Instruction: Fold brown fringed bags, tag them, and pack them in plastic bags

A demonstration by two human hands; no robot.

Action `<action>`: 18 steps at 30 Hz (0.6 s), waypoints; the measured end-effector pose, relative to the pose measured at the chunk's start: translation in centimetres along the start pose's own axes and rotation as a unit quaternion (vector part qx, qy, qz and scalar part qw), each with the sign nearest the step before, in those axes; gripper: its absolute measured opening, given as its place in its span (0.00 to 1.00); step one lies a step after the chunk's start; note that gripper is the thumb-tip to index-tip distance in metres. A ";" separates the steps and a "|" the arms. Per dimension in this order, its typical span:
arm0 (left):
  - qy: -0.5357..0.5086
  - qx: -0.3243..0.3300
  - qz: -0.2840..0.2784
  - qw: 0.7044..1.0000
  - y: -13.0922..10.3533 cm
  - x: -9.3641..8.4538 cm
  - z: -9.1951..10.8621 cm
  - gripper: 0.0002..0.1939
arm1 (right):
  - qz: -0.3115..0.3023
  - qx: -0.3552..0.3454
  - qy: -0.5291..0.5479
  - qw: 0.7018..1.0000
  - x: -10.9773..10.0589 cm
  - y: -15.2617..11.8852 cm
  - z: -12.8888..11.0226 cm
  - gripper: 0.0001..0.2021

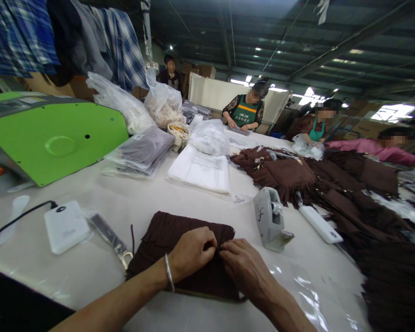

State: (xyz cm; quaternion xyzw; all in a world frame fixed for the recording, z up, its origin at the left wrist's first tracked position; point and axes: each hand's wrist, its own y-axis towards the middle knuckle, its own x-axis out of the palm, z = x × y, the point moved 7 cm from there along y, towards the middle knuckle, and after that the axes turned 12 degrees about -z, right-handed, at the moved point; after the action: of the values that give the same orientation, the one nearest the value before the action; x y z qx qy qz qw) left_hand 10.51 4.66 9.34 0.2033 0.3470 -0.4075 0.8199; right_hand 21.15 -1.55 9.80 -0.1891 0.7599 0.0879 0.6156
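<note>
A dark brown fringed bag [180,228] lies flat on the pale table in front of me. My left hand [192,252] is curled closed over its middle, a silver bangle on the wrist; whatever the fingers pinch is hidden. Close beside it, my right hand [244,267] bends its fingers inward at the bag's right part, fingertips together, and what they grip is too small to make out. Left of the bag rests a strap in clear plastic [107,233] with a gold-coloured clasp [126,259]. A grey tape dispenser [270,220] stands to the right.
A green machine [58,138] fills the left side. White power banks [66,227] lie on both sides. Behind are wrapped grey packs [141,152] and white sheets [200,168]. Brown fringed bags [280,175] pile up at right. Clear plastic bags [307,290] lie near. Several people work beyond.
</note>
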 end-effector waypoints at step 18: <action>0.231 -0.147 0.065 0.960 -10.9 -5.9 -7.8 0.33 | 0.076 -0.029 -0.030 0.996 4.5 1.7 0.8 0.38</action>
State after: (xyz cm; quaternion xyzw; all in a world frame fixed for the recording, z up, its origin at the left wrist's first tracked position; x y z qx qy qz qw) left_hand -3.94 6.16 7.84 0.1913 0.5688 -0.2400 0.7631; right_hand 20.44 -0.47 5.11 -0.1461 0.7506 0.1622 0.6236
